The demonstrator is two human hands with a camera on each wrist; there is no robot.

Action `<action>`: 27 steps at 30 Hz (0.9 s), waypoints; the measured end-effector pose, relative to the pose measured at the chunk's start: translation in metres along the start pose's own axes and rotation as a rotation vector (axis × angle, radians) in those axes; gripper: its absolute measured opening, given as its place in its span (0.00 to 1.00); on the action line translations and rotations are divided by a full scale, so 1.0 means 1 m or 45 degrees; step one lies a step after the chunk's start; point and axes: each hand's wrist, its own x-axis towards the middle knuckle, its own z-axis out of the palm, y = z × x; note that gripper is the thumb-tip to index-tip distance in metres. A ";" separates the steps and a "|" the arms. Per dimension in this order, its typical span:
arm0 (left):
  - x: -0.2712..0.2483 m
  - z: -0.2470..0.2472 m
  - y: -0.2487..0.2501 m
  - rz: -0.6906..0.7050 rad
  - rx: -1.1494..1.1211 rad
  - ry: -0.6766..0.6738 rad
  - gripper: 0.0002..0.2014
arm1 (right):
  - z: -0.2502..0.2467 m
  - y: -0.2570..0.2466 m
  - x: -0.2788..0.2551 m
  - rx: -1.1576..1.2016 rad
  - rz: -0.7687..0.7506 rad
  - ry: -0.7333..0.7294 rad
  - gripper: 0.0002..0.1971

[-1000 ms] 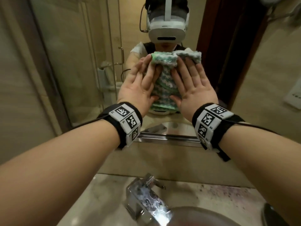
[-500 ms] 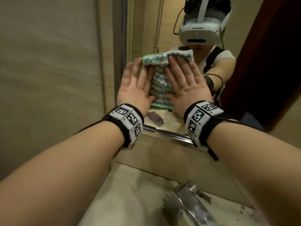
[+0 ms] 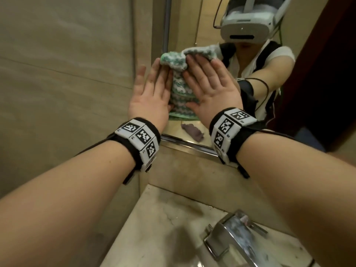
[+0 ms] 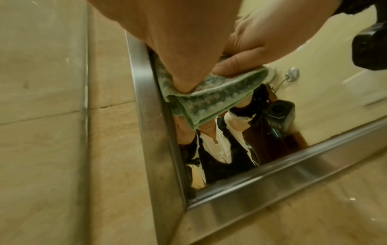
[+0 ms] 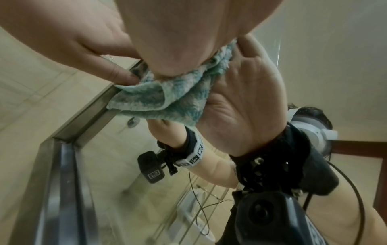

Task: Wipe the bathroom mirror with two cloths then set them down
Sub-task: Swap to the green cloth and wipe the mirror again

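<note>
The cloth (image 3: 180, 89), a nubby green-and-white knit with a plain green hem, is pressed flat against the mirror (image 3: 202, 20) near its lower left corner, bunched at the top and hanging in folds below. Whether it is one cloth or two layered together cannot be told. The left hand (image 3: 150, 97) and the right hand (image 3: 212, 87) lie side by side on it, fingers straight and spread, palms pushing it onto the glass; neither hand curls around it.

Compared with half a second ago, both hands and the cloth sit further left, so the left hand's outer fingers now overlap the mirror's edge and the beige wall tile (image 3: 63, 74).

The left wrist view shows what the head view hides: the cloth's folded hem (image 4: 209, 99) hanging beside the brushed steel frame (image 4: 150, 116), with a thumb resting on the fold. The right wrist view shows the reflected palms and the cloth (image 5: 167, 96) squeezed between hand and glass.

Below, a small grey rag (image 3: 192, 131) appears in the reflection, and a shiny chrome tap (image 3: 237, 237) stands on the mottled stone counter (image 3: 154, 228).
</note>
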 end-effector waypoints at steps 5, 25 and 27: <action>-0.005 -0.005 0.013 0.003 -0.056 -0.017 0.36 | 0.004 0.014 -0.018 -0.065 -0.035 -0.023 0.39; -0.019 -0.096 0.163 0.561 -0.104 0.316 0.34 | 0.051 0.151 -0.178 -0.142 0.213 -0.175 0.37; -0.019 -0.114 0.178 0.637 -0.187 0.373 0.35 | 0.054 0.165 -0.197 -0.108 0.286 -0.250 0.36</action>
